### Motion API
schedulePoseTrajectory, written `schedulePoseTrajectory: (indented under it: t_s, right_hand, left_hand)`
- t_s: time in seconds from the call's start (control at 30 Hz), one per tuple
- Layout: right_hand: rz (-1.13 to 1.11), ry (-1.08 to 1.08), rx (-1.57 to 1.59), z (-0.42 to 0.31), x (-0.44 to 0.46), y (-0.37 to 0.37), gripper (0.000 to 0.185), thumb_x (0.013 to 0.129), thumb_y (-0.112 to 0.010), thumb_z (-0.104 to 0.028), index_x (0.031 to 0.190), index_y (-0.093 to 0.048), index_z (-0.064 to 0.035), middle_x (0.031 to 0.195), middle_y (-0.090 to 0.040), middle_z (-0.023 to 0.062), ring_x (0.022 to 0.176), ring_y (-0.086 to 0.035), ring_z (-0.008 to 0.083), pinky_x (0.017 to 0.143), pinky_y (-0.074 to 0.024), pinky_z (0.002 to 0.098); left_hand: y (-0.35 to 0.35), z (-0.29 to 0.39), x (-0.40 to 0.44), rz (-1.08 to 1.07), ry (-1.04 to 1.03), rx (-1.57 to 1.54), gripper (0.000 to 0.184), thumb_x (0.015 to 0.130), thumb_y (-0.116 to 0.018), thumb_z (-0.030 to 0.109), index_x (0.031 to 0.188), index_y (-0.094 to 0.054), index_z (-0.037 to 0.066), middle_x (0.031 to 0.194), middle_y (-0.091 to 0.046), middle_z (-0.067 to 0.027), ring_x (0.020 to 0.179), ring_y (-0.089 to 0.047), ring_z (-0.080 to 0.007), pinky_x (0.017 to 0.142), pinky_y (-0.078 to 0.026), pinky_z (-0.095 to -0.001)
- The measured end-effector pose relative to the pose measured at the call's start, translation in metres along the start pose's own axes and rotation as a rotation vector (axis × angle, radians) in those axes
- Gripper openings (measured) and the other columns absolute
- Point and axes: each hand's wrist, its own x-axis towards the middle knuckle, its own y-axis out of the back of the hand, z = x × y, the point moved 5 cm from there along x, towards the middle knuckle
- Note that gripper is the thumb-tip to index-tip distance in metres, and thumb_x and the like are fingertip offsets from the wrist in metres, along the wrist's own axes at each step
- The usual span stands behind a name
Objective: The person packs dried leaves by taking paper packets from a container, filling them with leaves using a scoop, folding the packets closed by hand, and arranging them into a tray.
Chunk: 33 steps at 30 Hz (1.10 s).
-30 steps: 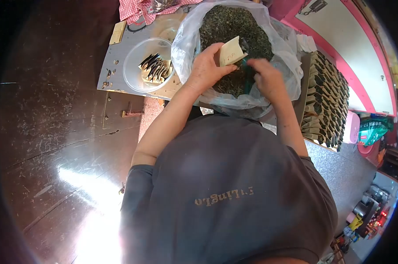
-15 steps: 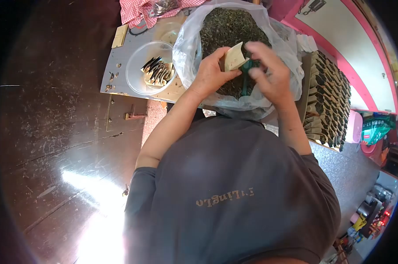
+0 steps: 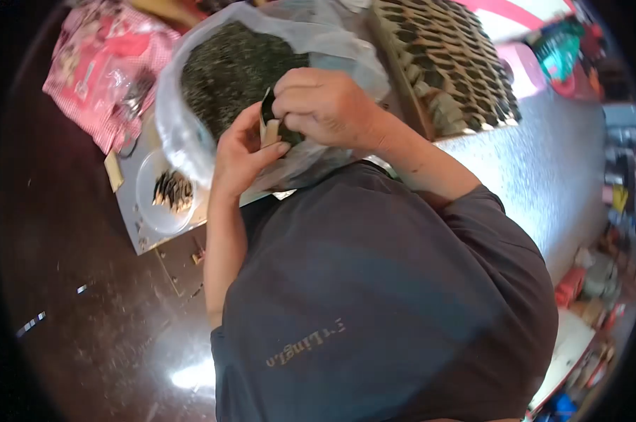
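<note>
My left hand (image 3: 237, 158) is closed around a small beige paper packet (image 3: 271, 133), thumb in front, and the packet's inner side looks dark. At the packet's upper edge, my right hand (image 3: 325, 105) has its fingers curled together; what they pinch is hidden. Both hands are over the near edge of a translucent plastic bag (image 3: 174, 105). Dark green, dry chopped leaves (image 3: 237, 67) fill the bag.
Left of the bag, a clear round bowl (image 3: 143, 193) holds several packets. Beyond it lies a pink checked cloth (image 3: 86, 91) with a small plastic bag on it. A box (image 3: 395, 70) of densely packed, dark-filled packets stands at right.
My head view has turned, so the table appears shifted left. My right hand, earlier blurred with fingers apart beside the packet, is now curled at its edge. The left hand keeps the packet.
</note>
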Motion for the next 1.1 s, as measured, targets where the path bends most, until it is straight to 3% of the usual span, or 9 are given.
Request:
schedulePoseTrajectory:
  t_s: [0.03, 0.13, 0.17, 0.3, 0.43, 0.67, 1.1]
  right_hand:
    - [0.012, -0.018, 0.01, -0.004, -0.005, 0.008, 0.015, 0.068, -0.067, 0.002, 0.081, -0.062, -0.0045, 0.085, -0.059, 0.0085, 0.076, -0.061, 0.0255, 0.062, -0.0489, 0.0334]
    - [-0.007, -0.055, -0.117, -0.014, -0.024, 0.034, 0.014, 0.068, -0.066, 0.002, 0.079, -0.061, -0.0041, 0.08, -0.057, 0.0075, 0.069, -0.058, 0.0256, 0.059, -0.0475, 0.0328]
    - [-0.003, -0.064, -0.125, -0.019, -0.03, 0.047, 0.014, 0.068, -0.066, 0.002, 0.079, -0.061, -0.0041, 0.08, -0.057, 0.0075, 0.069, -0.058, 0.0256, 0.059, -0.0475, 0.0328]
    - [0.171, -0.256, -0.48, -0.028, -0.06, 0.121, 0.015, 0.067, -0.064, 0.004, 0.08, -0.06, -0.001, 0.071, -0.053, 0.0073, 0.061, -0.055, 0.0199, 0.056, -0.0451, 0.0295]
    - [0.237, -0.608, -0.626, -0.019, -0.104, 0.172, 0.01, 0.073, -0.062, 0.004, 0.082, -0.06, -0.0013, 0.072, -0.054, 0.0065, 0.062, -0.055, 0.0162, 0.059, -0.0448, 0.0253]
    - [0.096, -0.586, -0.887, 0.007, -0.13, 0.158, 0.009, 0.076, -0.063, -0.002, 0.08, -0.056, -0.0043, 0.076, -0.055, 0.01, 0.069, -0.059, 0.0312, 0.061, -0.0476, 0.0369]
    - [-0.008, -0.574, -0.819, 0.049, -0.143, 0.132, 0.009, 0.076, -0.061, -0.001, 0.082, -0.055, -0.0052, 0.078, -0.054, 0.0119, 0.072, -0.058, 0.0341, 0.062, -0.0469, 0.0412]
  left_hand:
    - [-0.005, 0.001, 0.001, -0.021, 0.104, 0.007, 0.067, 0.072, -0.074, -0.007, 0.132, -0.047, 0.001, 0.12, -0.057, -0.0043, 0.109, -0.055, -0.0135, 0.094, -0.045, -0.0309]
    - [-0.038, 0.006, 0.013, -0.185, 0.08, 0.009, 0.069, 0.071, -0.075, -0.007, 0.133, -0.046, 0.001, 0.12, -0.057, -0.0047, 0.107, -0.056, -0.0137, 0.094, -0.045, -0.0308]
    - [-0.048, 0.003, 0.018, -0.207, 0.04, 0.06, 0.067, 0.071, -0.076, -0.001, 0.132, -0.048, 0.001, 0.12, -0.057, -0.0055, 0.108, -0.056, -0.0152, 0.094, -0.046, -0.0308]
    - [-0.07, 0.006, 0.032, -0.227, -0.053, 0.296, 0.056, 0.074, -0.077, 0.012, 0.125, -0.054, 0.004, 0.114, -0.059, -0.0063, 0.109, -0.055, -0.0179, 0.093, -0.046, -0.0325]
    - [-0.073, -0.006, 0.034, -0.218, -0.007, 0.243, 0.051, 0.075, -0.076, 0.012, 0.121, -0.057, 0.004, 0.111, -0.06, -0.0062, 0.105, -0.055, -0.017, 0.091, -0.047, -0.0321]
    - [-0.07, -0.012, 0.034, -0.264, 0.007, 0.288, 0.044, 0.081, -0.072, 0.012, 0.121, -0.056, 0.002, 0.11, -0.059, -0.0053, 0.103, -0.054, -0.0147, 0.09, -0.046, -0.0299]
    - [-0.062, -0.014, 0.029, -0.27, 0.078, 0.372, 0.044, 0.084, -0.071, 0.015, 0.122, -0.055, 0.002, 0.112, -0.059, -0.0043, 0.101, -0.053, -0.0123, 0.091, -0.045, -0.0279]
